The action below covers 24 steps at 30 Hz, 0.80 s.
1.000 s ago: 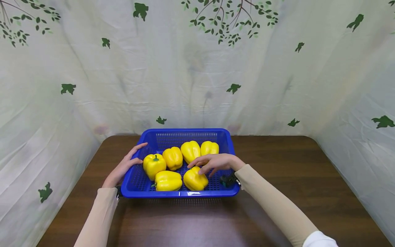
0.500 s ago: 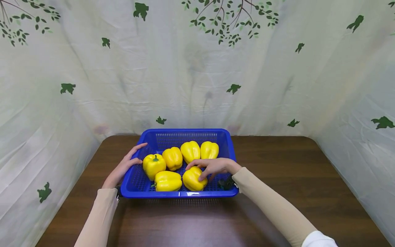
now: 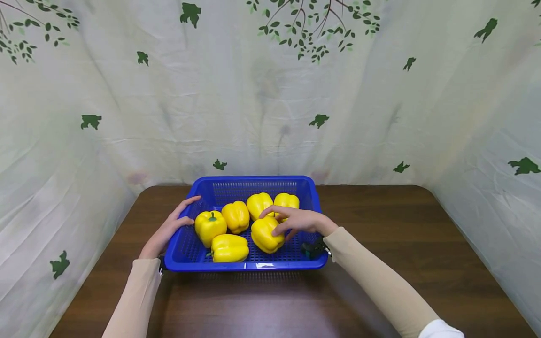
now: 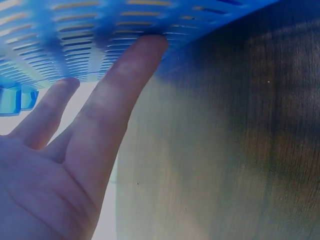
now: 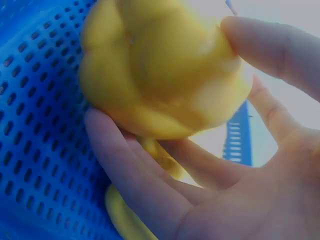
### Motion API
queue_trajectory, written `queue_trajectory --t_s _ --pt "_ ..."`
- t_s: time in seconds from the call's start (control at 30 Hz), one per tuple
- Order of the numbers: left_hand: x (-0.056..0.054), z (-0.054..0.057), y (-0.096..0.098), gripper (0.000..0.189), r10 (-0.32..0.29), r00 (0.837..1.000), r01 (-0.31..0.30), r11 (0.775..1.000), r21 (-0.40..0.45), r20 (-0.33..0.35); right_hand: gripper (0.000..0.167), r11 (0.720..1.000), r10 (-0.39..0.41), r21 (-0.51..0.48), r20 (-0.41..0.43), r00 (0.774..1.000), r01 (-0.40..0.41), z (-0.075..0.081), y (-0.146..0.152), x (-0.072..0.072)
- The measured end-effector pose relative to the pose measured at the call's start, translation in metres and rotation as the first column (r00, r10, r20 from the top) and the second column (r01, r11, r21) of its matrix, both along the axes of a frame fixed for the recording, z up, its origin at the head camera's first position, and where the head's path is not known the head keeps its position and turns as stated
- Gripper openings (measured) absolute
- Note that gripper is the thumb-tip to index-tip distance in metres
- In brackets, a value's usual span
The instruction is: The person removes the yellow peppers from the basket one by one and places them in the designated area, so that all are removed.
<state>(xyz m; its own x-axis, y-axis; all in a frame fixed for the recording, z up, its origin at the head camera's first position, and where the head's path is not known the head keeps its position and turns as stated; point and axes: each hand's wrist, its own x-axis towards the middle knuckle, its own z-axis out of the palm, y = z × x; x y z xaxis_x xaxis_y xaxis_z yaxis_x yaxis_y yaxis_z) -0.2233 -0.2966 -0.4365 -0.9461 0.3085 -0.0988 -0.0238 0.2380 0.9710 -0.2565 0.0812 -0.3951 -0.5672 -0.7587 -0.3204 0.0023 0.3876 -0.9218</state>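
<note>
A blue slotted plastic basket (image 3: 203, 266) holds several yellow bell peppers. My right hand (image 3: 301, 220) grips one bell pepper (image 3: 264, 235) at the basket's front right, with the thumb on its near side and fingers round the far side. In the right wrist view this bell pepper (image 5: 155, 75) is raised off the slotted floor, fingertips spread about its lobes. My left hand (image 3: 166, 230) holds the basket's left side, fingers and thumb reaching over the rim. From the left wrist view, other fingers (image 4: 112, 95) press against the slotted wall from outside.
Other bell peppers surround the held one: one lying on its side (image 3: 229, 248), one with its stem up (image 3: 210, 227), and more at the back. The brown wooden table (image 3: 380, 225) lies under the basket. Leaf-printed white curtains (image 3: 270, 103) hang behind.
My right hand has closed round the front right bell pepper and lifted it slightly, shifting it up and toward the back. The left hand stays on the basket's side.
</note>
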Motion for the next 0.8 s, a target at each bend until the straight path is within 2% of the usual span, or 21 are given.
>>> queue_trajectory --t_s 0.3,0.8 --pt "-0.001 0.001 0.000 0.066 -0.005 1.000 0.005 1.000 -0.005 -0.006 0.052 0.992 -0.095 -0.088 -0.004 0.996 0.094 0.014 0.020 0.000" --pt "0.000 -0.001 -0.001 0.066 -0.003 1.000 0.003 1.000 0.000 -0.003 0.054 0.975 -0.171 -0.150 -0.040 0.984 0.163 0.025 0.051 0.000"
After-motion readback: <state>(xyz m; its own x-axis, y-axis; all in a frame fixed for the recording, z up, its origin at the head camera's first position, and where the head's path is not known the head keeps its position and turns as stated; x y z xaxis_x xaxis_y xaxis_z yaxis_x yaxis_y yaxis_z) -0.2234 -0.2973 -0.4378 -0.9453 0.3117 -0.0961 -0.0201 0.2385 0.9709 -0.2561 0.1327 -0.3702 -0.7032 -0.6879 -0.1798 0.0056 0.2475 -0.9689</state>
